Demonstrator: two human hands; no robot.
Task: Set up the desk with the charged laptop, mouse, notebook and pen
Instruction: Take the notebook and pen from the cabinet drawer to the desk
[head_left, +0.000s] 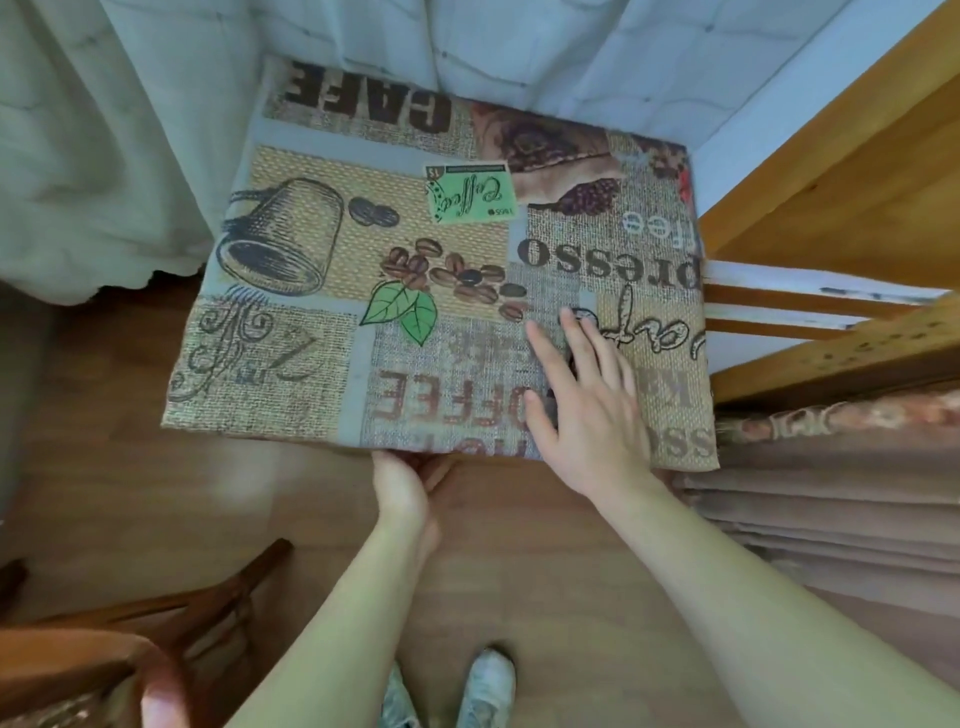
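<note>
Nearest the camera, a shoe (485, 686) is seen on the wooden floor (130, 441), and a chair (171, 618) sits at the lower left. Further up, the left hand (402, 486) is tucked under the counter's near edge, fingers curled out of sight beneath it, so how tightly the edge is gripped cannot be told. Just beyond, the right hand (587, 400) is laid flat and spread open on the cloth (322, 249), nothing held in it, palm down near the right side. The counter (613, 461) is covered entirely by that coffee-print cloth, and no laptop, mouse, notebook or pen is to be seen anywhere on it; those things are out of view. So the step in hand is judged to be readying the surface itself, either steadying or shifting the counter, or smoothing the cover. To do it well, the cloth should be pressed flat from the middle outward so no ridge is left under where the laptop would sit, and the near edge should be held firm underneath so the top is not rocked. Beyond the counter, a pale curtain (104, 130) hangs at the back and a wooden shelf (841, 171) stands close on the right.
</note>
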